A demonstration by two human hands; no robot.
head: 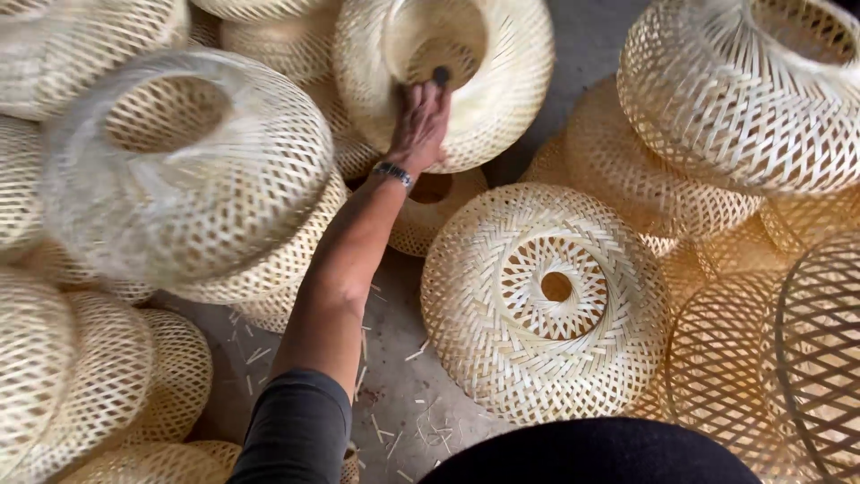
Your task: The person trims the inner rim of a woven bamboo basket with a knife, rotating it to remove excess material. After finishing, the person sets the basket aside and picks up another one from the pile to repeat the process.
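My left hand (419, 121) reaches forward from the lower left, a band at its wrist. Its fingers are closed over the rim of the wide opening of a round woven bamboo shade (502, 108) at the top centre. A small dark spot shows at the fingertips, and I cannot tell what it is. To the left of my arm a bigger woven shade (224, 206) looks blurred. A flatter shade (502, 332) with a small hole in its middle lies right of my arm. My right hand is out of view.
Several more pale woven shades are piled all around, among them a tall one (743, 108) at the top right and open-lattice ones (806, 358) at the right edge. Short bamboo offcuts (403, 430) litter the grey floor between the piles.
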